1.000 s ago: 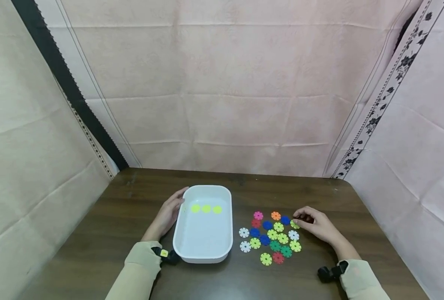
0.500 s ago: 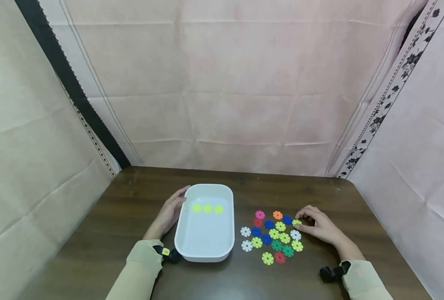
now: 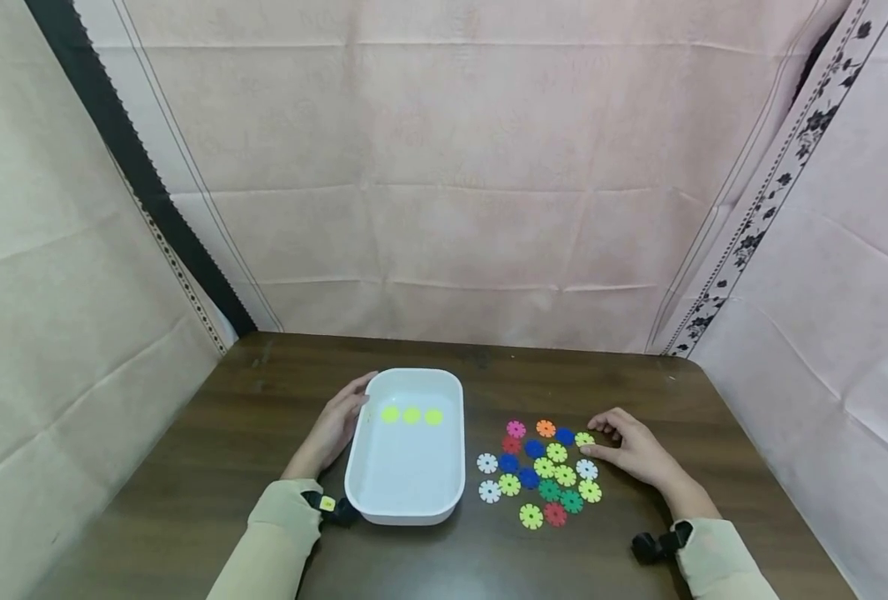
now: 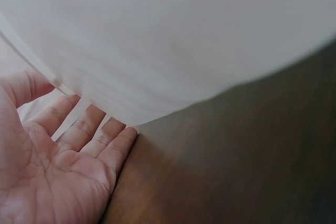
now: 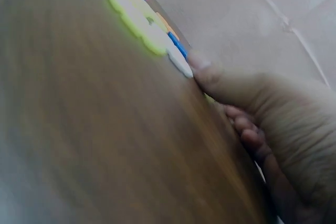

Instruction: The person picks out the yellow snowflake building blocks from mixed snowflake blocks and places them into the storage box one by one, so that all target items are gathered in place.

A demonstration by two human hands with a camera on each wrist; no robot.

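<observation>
My left hand (image 3: pixel 339 422) holds the white plastic tray (image 3: pixel 405 492) at its far left corner. In the left wrist view, the thumb meets the rim and the fingers reach along the outer wall, tips partly hidden. Three yellow round pieces (image 3: pixel 411 415) show in a row in the tray. My right hand (image 3: pixel 631 450) pinches a yellow-green flower-shaped disc (image 3: pixel 584 438) at the far right of a spread of discs, its thumb on the near side and fingers beyond. The right wrist view shows the thumb near a white disc (image 5: pixel 180 63); the pinched disc is mostly hidden there.
Several flower discs lie flat on the brown table (image 3: pixel 294 383) right of the tray, among them an orange disc (image 3: pixel 546 428), a blue disc (image 3: pixel 529 477), a green disc (image 3: pixel 571 501) and a red disc (image 3: pixel 555 514). Pale cloth (image 3: pixel 451 208) hangs around the table.
My right fingers have closed in on the yellow-green disc, which has slid slightly left and away. The orange and blue discs beside it have shifted left. My left hand and the tray stay put.
</observation>
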